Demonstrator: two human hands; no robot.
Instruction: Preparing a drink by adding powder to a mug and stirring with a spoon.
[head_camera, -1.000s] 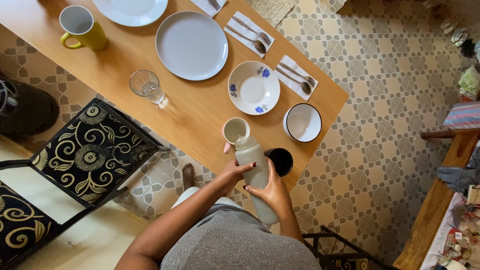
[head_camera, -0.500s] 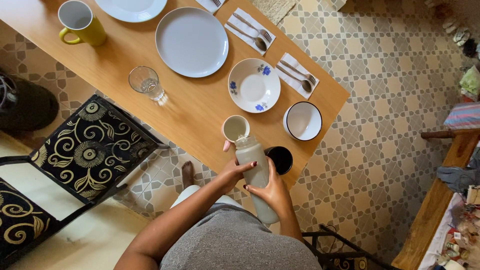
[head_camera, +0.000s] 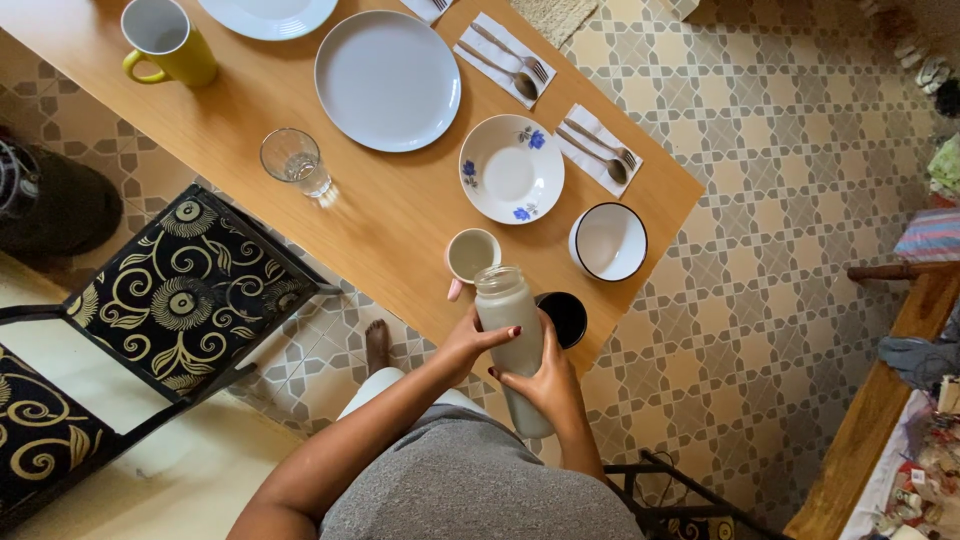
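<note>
Patterned floor tiles surround a wooden table (head_camera: 330, 215) that runs diagonally from the upper left of the frame to its centre. Low in the middle, both hands clasp one frosted bottle (head_camera: 513, 345): the left hand (head_camera: 466, 345) wraps its left side with fingers curled around, and the right hand (head_camera: 545, 385) cups its right side lower down. The bottle tilts with its open mouth just beside a small cream cup (head_camera: 471, 255) at the table's near edge. On the table stand two mugs counting the yellow mug (head_camera: 170, 45) at upper left, one glass (head_camera: 295, 160), three plates (head_camera: 388, 80), one white bowl (head_camera: 608, 242), one dark lid (head_camera: 563, 318), and two napkins (head_camera: 598, 152) with cutlery.
</note>
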